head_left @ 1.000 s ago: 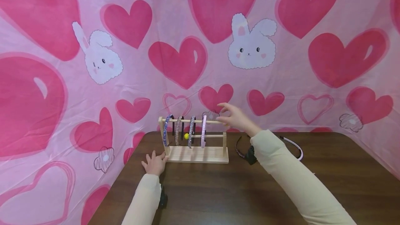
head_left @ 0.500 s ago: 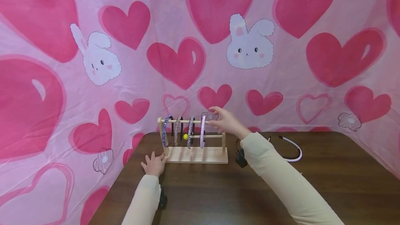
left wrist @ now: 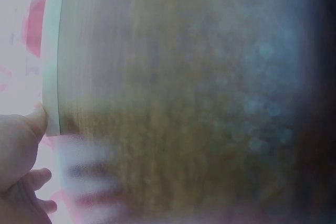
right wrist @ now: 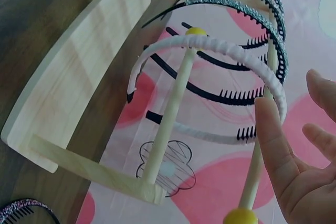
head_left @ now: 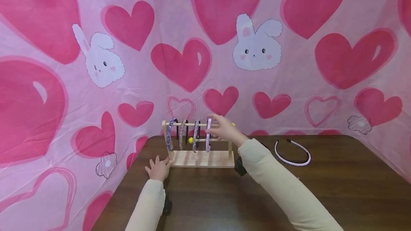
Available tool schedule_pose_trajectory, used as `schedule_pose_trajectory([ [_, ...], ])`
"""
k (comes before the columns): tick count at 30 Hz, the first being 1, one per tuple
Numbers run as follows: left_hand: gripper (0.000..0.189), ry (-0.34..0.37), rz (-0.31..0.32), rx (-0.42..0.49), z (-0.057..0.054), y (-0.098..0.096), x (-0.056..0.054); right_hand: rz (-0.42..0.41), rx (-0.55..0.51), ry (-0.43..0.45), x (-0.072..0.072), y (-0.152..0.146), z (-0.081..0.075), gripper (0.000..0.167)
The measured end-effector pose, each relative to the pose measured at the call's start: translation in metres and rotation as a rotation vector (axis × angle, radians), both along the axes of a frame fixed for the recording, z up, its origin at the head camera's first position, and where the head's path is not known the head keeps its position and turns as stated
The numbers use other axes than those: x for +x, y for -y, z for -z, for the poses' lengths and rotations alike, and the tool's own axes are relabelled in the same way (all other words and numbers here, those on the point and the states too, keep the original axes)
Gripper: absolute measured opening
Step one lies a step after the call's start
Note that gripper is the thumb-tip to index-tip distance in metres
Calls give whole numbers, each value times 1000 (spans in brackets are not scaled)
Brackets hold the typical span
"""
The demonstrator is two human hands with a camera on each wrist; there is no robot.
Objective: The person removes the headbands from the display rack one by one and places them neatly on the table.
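A wooden headband rack (head_left: 202,159) stands on the table. On its upper bar hang a blue sparkly headband (head_left: 169,136), a brownish sparkly one (head_left: 182,136), a silvery sparkly one (head_left: 195,138) and a pale pink wrapped headband (head_left: 208,143). My left hand (head_left: 158,169) has its fingers spread, with the thumb against the left end of the rack's base. At the bar, my right hand (head_left: 224,127) is beside the pale pink headband; in the right wrist view a straight digit reaches its inner teeth, and the other fingers stay apart from it.
Another pale headband (head_left: 302,165) lies on the table to the right of the rack. A dark sparkly headband (right wrist: 26,205) shows in the corner of the right wrist view. Yellow balls (right wrist: 241,216) cap the bar ends. A patterned pink cloth (head_left: 183,20) hangs behind.
My right hand has moved left and slightly down along the upper bar to the pale pink headband. The left hand has stayed at the rack's base.
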State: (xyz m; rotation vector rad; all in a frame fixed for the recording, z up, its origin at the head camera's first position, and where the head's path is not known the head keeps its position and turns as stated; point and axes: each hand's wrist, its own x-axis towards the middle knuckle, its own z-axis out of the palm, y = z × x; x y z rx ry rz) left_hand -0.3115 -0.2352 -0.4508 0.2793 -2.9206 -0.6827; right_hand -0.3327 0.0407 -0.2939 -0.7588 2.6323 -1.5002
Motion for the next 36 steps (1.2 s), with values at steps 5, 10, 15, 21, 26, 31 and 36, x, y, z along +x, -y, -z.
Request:
schedule_pose_trajectory([
  [5,45,1,-3,4,0,0,0,18,-11,13,-1,6,5,63],
  [10,44,-6,-4,3,0,-1,0,35,-9,11,-3,10,11,62],
  [15,44,-17,-9,-5,-1,-1,1,48,-12,14,-3,13,15,59],
  [21,43,-20,-7,-3,-1,-1,1,62,-27,41,-6,15,17,52],
  [26,42,-28,-4,-3,-1,-1,2,70,-92,76,-8,13,15,48],
  [31,39,-59,4,-26,-1,-1,3,68,-132,71,-9,7,6,47],
  [36,39,-57,3,-27,-2,-2,4,50,-153,86,-9,-1,-5,49],
])
